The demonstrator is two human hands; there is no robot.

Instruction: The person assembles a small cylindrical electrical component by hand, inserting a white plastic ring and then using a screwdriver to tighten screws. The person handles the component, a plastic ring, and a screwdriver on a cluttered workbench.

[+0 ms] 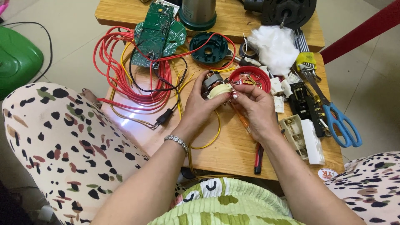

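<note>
Far left, off the surface: a green rounded plastic housing [16, 58] on the floor, a black cable looping past it.

Surface [233, 146], wooden, left part: a coil of red wire [125, 71] mixed with yellow and black leads; a black plug [163, 118] at its lower edge; two green circuit boards [156, 33] lying on the coil.

Centre, rear: a metal cylinder with a dark green base [198, 14]; in front of it a dark green round plastic cap [208, 48].

Centre, front: left hand [200, 106], a beaded bracelet at the wrist, fingers curled around a small electric motor [214, 86] with copper winding and pale tape, raised just above the surface. Right hand [254, 106], fingertips pressed together, pinching something small at the motor's right side, beside the left thumb; what it pinches is too small to tell. A yellow wire [210, 139] loops down from the motor.

Step in hand, as judged: working a lead or terminal at the motor's side. The next move seems to call for a steady left grip and fine fingertip work.

Under the right wrist: a screwdriver [254, 146] with a red and black handle.

Right of centre: a red round lid [252, 77] holding small parts, touching the motor's far side; white wadding [273, 46]; white connector blocks.

Right: a hex key set [306, 56]; a black terminal block [306, 104]; blue-handled scissors [339, 121]; an opened white switch box [304, 139]. Rear right: a black motor housing [287, 10].
</note>
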